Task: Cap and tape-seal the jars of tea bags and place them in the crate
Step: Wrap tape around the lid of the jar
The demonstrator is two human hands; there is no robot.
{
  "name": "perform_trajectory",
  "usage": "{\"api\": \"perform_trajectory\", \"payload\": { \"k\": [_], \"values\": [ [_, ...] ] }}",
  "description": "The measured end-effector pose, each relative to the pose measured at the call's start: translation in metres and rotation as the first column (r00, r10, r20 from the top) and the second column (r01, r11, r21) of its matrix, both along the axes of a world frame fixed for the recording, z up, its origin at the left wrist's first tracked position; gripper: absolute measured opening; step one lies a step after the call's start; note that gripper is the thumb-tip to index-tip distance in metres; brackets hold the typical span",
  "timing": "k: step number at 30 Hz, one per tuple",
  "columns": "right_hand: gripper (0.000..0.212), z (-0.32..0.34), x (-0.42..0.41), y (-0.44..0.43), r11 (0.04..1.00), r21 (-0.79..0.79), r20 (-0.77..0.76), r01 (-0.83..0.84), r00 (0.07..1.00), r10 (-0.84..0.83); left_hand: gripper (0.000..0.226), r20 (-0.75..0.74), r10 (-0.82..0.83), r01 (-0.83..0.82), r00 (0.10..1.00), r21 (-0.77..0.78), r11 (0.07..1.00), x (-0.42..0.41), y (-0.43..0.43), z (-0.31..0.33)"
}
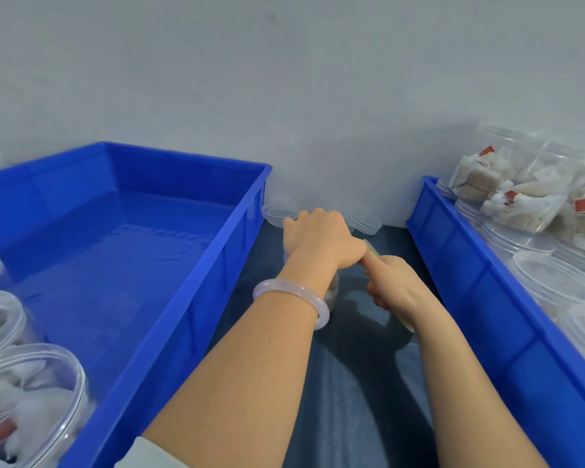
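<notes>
A clear jar of tea bags (332, 293) stands on the dark table between two blue crates, mostly hidden under my left hand (318, 238). That hand grips the jar's top from above, fingers curled over the far side. My right hand (395, 285) holds a tape roll (407, 325) right beside the jar. Its index finger points at the jar's upper side, under my left palm. The roll's pale edge shows past both ends of the hand.
The big blue crate (196, 298) on the left holds three capped jars (31, 400) at its near-left corner. The blue crate on the right (470, 285) holds several open jars and tea bags (520, 197). Loose clear lids (365, 224) lie by the wall.
</notes>
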State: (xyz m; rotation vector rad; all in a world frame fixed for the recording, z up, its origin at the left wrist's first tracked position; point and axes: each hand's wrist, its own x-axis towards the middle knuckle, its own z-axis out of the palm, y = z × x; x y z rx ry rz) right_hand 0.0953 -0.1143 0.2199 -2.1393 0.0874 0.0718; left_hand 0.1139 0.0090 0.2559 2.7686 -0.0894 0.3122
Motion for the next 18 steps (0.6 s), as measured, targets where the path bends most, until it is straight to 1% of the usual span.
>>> {"api": "perform_trajectory", "payload": {
  "k": [3,6,7,9,10,13,15,18],
  "values": [
    [0.047,-0.0021,-0.0008,-0.0004,0.999,-0.035,0.06,-0.035,0.997,0.037,0.005,-0.017,-0.006,0.005,1.0,-0.058,0.998,0.0021,0.0001,0.0028],
    [0.041,-0.0025,-0.0008,-0.0025,0.993,-0.062,0.05,-0.097,0.994,0.1,0.021,-0.03,-0.012,0.01,0.999,-0.09,0.996,0.0045,0.0008,0.0031],
    [0.043,-0.0024,-0.0003,-0.0024,0.993,-0.066,0.049,-0.101,0.993,0.105,0.023,-0.022,-0.013,0.011,1.0,-0.091,0.996,0.0045,0.0007,0.0028],
    [0.054,-0.0021,0.0003,-0.0021,0.991,-0.102,0.057,-0.086,0.994,0.092,0.023,-0.014,-0.005,0.004,1.0,-0.092,0.996,0.0044,0.0,0.0019],
    [0.055,-0.0022,0.0005,-0.0021,0.987,-0.141,0.067,-0.08,0.994,0.091,0.023,-0.013,0.0,-0.001,1.0,-0.093,0.996,0.0048,-0.0007,0.0022],
    [0.043,-0.0049,0.0001,-0.0036,0.96,-0.274,0.123,-0.056,0.988,0.093,0.023,-0.039,0.017,-0.021,0.999,-0.103,0.994,0.0061,-0.0022,0.0048],
    [0.046,-0.0061,-0.0005,-0.0056,0.944,-0.327,0.168,-0.039,0.981,0.098,0.024,-0.052,0.017,-0.023,0.999,-0.117,0.993,0.0078,-0.003,0.0066],
    [0.051,-0.0063,-0.0022,-0.0072,0.935,-0.354,0.215,-0.02,0.971,0.102,0.023,-0.047,0.022,-0.028,0.999,-0.139,0.99,0.0083,-0.0028,0.007]
  ]
}}
